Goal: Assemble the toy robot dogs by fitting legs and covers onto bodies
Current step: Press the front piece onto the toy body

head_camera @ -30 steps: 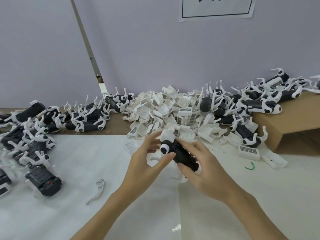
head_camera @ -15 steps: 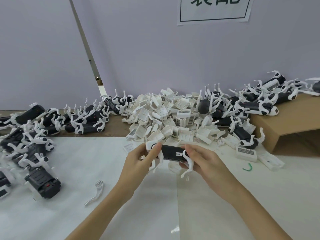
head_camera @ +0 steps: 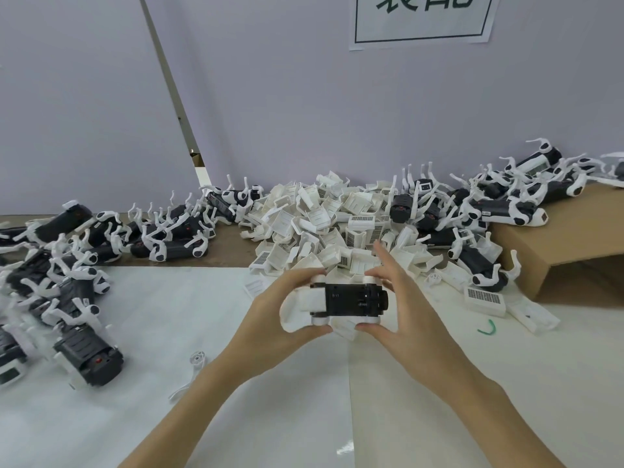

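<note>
Nearest to us, our two forearms rise from the bottom edge, both cut off there. On the white sheet (head_camera: 439, 383) by our left forearm lies a single loose leg (head_camera: 190, 374), its lower end partly hidden behind the arm.

Above the sheet we hold the toy dog body (head_camera: 354, 299), black with white parts at its corners, lying level between both hands. Our left hand (head_camera: 270, 319) curls round its left end, thumb below and fingers over the top; a white piece sits in that palm, and we cannot tell whether it is a cover or part of the body. Our right hand (head_camera: 401, 319) pinches the right end between thumb underneath and a fingertip on top, while the other fingers stand spread and raised. The underside of the body is hidden from us.

Further left, assembled dogs (head_camera: 87, 361) lie in a jumble, blurred and cut off at the frame's edge. Beyond our hands is the heap of white covers (head_camera: 324, 224), several with barcode labels too small to read. To the right, a small green scrap (head_camera: 487, 327) lies on the sheet, and more dogs (head_camera: 499, 207) spill over a cardboard box (head_camera: 557, 244). On the far wall hangs a paper sign (head_camera: 422, 21), its characters cut off by the top edge.
</note>
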{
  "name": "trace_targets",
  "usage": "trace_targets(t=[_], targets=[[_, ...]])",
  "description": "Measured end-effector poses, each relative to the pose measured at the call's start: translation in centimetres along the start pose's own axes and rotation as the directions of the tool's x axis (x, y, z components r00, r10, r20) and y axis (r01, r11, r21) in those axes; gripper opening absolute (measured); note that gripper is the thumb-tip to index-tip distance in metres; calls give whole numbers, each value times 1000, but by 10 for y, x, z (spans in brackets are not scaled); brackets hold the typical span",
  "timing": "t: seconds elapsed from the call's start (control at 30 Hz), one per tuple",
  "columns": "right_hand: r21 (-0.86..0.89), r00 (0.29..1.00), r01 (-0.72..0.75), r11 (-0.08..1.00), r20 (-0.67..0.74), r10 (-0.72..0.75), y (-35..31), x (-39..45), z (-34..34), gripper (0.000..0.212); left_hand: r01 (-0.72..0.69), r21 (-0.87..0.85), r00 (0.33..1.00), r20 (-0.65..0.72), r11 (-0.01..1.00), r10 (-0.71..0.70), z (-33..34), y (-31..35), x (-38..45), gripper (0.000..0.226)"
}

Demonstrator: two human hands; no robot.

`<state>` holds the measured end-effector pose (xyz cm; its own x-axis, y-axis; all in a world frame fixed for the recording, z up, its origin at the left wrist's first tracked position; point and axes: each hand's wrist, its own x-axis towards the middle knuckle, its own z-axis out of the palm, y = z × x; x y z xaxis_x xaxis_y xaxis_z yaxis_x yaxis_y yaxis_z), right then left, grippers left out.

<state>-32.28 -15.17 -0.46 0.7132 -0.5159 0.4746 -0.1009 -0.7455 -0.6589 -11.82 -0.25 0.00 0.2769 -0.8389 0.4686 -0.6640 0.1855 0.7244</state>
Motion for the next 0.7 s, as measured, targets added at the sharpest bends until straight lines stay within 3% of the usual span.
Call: trace_targets(t=[0.1,0.23,0.3,0.43,0.57,0.63,0.7], targets=[[-235,980,149,961,-96,-175,-4,0,7,119,-206,290,973,-39,935,227,3,-3,-1,70],[-342,932,241,908,-181,-315,-6,2,6,108,-336,368,921,-64,867,384,7,-5,-1,70],[-300,946,228,926,-157,-283,-5,2,2,99,-308,341,931,-82,888,355,7,-5,-2,69],[-60,995,88,994,-32,-90,-3,0,1,77,-142,150,980,-116,978,161,9,1,-5,61],[82,999,11,997,48,-15,-2,-4,20,64,-1,-89,967,-256,996,-22,18,11,-6,44],[61,998,27,998,57,-31,-4,-5,32,67,24,-107,940,-337,994,-59,25,15,-6,48],[62,997,56,997,41,-58,-6,-4,40,65,-8,-45,926,-378,999,-10,33,20,-6,55]])
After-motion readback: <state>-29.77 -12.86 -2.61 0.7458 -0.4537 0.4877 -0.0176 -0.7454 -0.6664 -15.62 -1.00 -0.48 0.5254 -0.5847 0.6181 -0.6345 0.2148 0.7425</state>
